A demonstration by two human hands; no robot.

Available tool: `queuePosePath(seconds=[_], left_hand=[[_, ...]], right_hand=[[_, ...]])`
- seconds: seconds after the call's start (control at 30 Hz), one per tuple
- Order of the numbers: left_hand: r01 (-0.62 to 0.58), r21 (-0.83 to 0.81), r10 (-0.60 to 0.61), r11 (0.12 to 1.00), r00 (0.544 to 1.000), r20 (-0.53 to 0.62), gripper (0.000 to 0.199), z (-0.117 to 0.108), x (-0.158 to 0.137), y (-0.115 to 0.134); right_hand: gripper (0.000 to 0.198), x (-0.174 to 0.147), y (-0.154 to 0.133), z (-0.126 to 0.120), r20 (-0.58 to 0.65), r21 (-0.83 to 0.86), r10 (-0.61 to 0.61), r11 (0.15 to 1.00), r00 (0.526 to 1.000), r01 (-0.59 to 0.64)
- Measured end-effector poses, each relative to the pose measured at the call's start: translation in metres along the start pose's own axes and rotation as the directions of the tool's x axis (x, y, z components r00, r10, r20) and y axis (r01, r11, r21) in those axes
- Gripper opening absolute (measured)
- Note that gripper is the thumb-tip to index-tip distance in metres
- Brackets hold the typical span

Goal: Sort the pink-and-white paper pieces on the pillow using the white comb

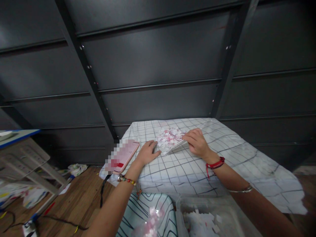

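A heap of small white and pink paper pieces (170, 137) lies on the checked cloth (158, 174), on or beside a thin white flat thing (176, 148) whose front edge shows. My left hand (147, 153) rests on the cloth at the heap's left side, fingers stretched out and thumb apart, holding nothing. At the heap's right edge, my right hand (197, 143) has its fingertips pinched together. What sits between those fingertips is too small or hidden to name.
A pink phone (127, 158) lies left of my left hand, with a dark cable (102, 191) hanging down. Below the table edge are a clear plastic bin (181, 210) with white pieces (201, 222) and a patterned stool (168, 204) carrying a clear bag (150, 225). A dark panel wall (158, 65) stands behind.
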State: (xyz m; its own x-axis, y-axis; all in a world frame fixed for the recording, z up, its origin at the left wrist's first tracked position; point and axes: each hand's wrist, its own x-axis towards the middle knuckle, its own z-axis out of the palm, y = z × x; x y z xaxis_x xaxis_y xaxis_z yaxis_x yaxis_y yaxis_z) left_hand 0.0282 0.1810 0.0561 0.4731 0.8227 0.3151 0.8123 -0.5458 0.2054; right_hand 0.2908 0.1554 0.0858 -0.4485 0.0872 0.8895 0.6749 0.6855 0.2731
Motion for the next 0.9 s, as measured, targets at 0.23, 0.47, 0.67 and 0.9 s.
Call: queuePosePath(seconds=[0.23,0.47,0.67,0.9], left_hand=[[0.013,0.002,-0.013,1.000,1.000,0.003,0.050,0.000,0.000,0.001],[0.003,0.003,-0.003,1.000,1.000,0.001,0.048,0.000,0.000,0.000],[0.007,-0.026,-0.007,1.000,1.000,-0.001,0.046,-0.004,-0.001,0.002],[-0.111,-0.080,0.107,0.991,0.993,-0.049,0.045,-0.005,-0.004,0.003]], right_hand=[[0.029,-0.001,0.006,-0.006,-0.082,-0.026,0.055,0.998,0.995,-0.057],[0.028,-0.002,0.011,-0.010,-0.010,0.014,0.075,0.997,0.997,-0.075],[0.028,0.005,0.008,-0.026,0.061,0.084,0.052,0.995,0.997,-0.057],[0.031,0.014,0.006,-0.042,0.147,0.034,-0.003,0.999,0.989,-0.002]])
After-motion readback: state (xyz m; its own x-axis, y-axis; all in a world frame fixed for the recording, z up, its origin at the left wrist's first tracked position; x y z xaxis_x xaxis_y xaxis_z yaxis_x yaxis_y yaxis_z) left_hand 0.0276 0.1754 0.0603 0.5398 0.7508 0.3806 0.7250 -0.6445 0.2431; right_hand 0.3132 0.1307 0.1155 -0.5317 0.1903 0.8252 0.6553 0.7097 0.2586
